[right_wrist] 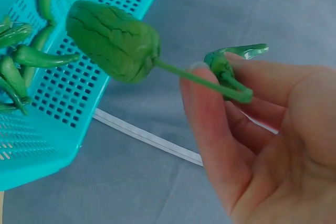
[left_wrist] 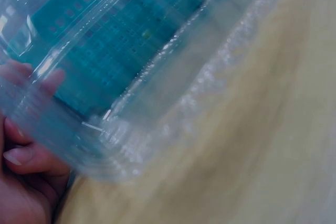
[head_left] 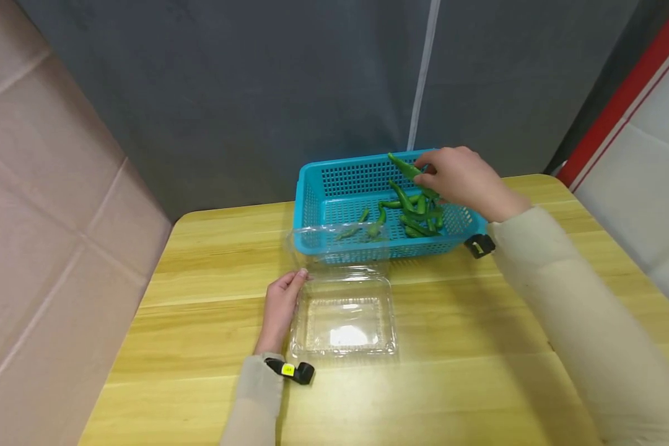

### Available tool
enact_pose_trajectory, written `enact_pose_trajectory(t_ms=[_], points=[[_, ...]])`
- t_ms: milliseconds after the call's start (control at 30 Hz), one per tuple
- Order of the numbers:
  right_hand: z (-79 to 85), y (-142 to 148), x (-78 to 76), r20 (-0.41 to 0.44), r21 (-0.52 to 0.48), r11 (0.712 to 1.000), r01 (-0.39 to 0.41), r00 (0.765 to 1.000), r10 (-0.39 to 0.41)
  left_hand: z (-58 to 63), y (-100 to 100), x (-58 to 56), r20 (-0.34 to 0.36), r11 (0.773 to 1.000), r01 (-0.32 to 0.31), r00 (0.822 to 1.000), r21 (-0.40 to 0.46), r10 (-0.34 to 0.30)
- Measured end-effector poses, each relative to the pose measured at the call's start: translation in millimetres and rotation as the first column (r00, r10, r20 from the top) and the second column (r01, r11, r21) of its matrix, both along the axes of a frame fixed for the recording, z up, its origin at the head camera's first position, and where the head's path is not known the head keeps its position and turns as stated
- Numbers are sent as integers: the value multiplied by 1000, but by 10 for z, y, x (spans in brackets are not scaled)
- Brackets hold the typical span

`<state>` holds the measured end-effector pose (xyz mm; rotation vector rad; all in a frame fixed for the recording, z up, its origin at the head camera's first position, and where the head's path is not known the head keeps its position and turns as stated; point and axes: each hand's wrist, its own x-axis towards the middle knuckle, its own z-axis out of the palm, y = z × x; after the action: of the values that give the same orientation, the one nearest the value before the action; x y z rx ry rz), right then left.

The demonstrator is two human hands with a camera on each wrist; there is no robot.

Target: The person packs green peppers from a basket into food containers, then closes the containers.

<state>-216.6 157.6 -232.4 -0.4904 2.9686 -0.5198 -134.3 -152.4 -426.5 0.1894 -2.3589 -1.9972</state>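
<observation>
My right hand (head_left: 463,179) is raised over the right part of a blue plastic basket (head_left: 340,179). Its fingers and thumb pinch green peppers (right_wrist: 113,40); in the right wrist view a wrinkled one juts out by its thin stem, and a second pepper (right_wrist: 223,69) sits between the fingertips. Several more green peppers (head_left: 424,217) lie in the basket, mostly towards its right end. A clear plastic clamshell box (head_left: 340,353) stands in front, its lid (head_left: 340,248) tipped back against the basket. My left hand (head_left: 281,303) grips the box's left edge by the hinge.
Both things stand on a light wooden table (head_left: 212,347). Behind the basket rises a dark grey curtain (head_left: 256,111) with a white strip (head_left: 424,74). Pale padded walls flank the table, the right one edged in red.
</observation>
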Motion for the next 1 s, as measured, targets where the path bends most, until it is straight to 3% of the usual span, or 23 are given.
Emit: enact_pose_trajectory(t_ms=[400,1000], points=[[-77,59,187,-58,-89,996,18,998,-23,2,-57,5,5,1000,-9,1000,-7,9],[-145,17,623,-173,-255,967,13,983,-59,4,-54,6,5,999,-22,1000,-27,22]])
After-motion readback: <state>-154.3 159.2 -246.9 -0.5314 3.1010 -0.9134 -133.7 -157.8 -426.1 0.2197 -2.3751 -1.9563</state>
